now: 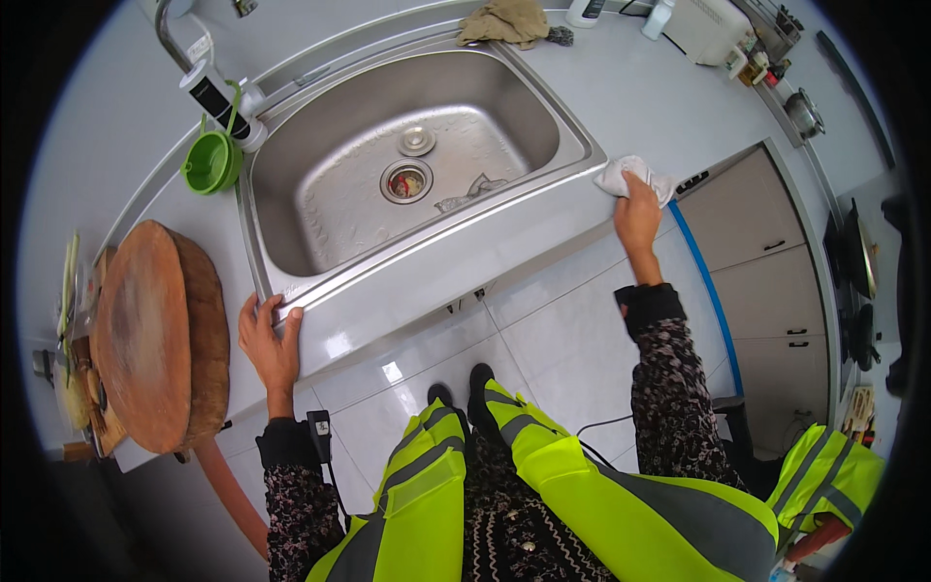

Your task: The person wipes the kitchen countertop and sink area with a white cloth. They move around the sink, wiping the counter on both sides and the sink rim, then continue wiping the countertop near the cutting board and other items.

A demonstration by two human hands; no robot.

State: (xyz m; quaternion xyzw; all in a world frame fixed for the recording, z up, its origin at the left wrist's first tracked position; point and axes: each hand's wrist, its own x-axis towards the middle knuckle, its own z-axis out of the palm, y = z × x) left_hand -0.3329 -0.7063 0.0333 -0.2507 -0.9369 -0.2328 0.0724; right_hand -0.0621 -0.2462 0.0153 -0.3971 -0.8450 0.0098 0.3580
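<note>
My right hand (638, 207) presses a white cloth (618, 174) on the counter just right of the sink's front corner. At the sink's front left corner, my left hand (273, 338) rests on the counter edge with fingers apart, holding nothing. Between the hands lies the stainless steel sink (342, 189). It holds a drain cover (416, 140) beside the open drain (406, 182), where red and yellow scraps show, and a crumpled grey piece (473, 193) near the front wall. A brown cloth (502, 22) lies at the sink's back right corner.
A thick round wooden chopping board (145, 335) stands on the left counter. Green plastic strainers (211, 161) hang or sit by the white faucet unit (222, 102). A white appliance (705, 29) and bottles stand at the back right. Cabinets (756, 240) line the right side.
</note>
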